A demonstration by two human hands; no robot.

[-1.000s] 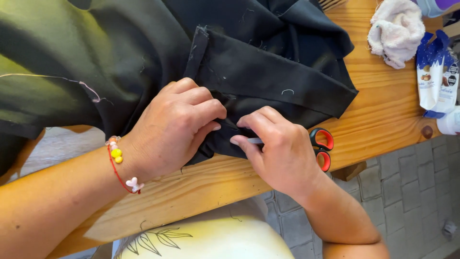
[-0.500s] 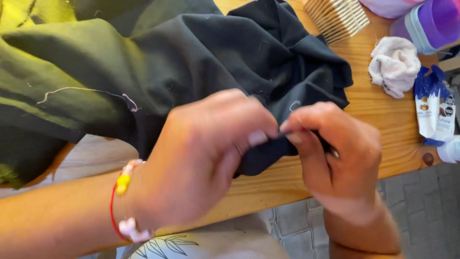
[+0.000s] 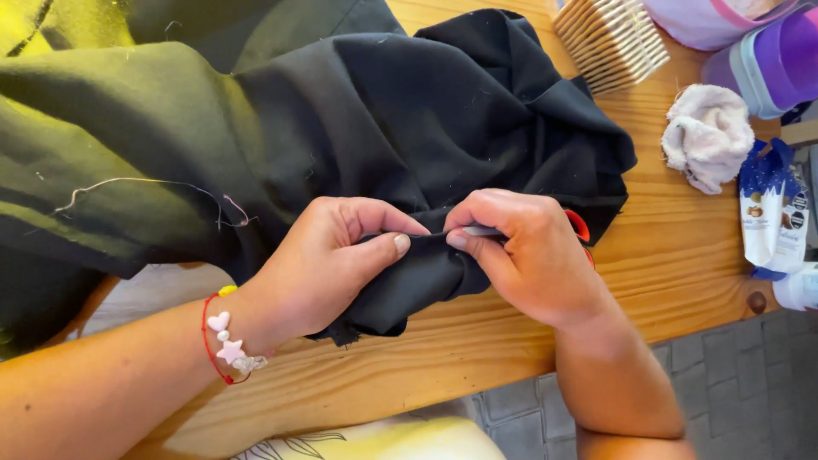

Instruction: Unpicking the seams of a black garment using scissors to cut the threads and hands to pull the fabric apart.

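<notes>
Hands [image 3: 426, 255] pinch black cloth [image 3: 409, 136] edge — table-front.

The red-handled scissors [image 3: 581, 228] lie mostly hidden behind the right hand [image 3: 528, 255]. At one o'clock, the purple container [image 3: 767, 60] is cut off by the edge. At three o'clock, the white bottle [image 3: 797, 288] is cropped.
</notes>
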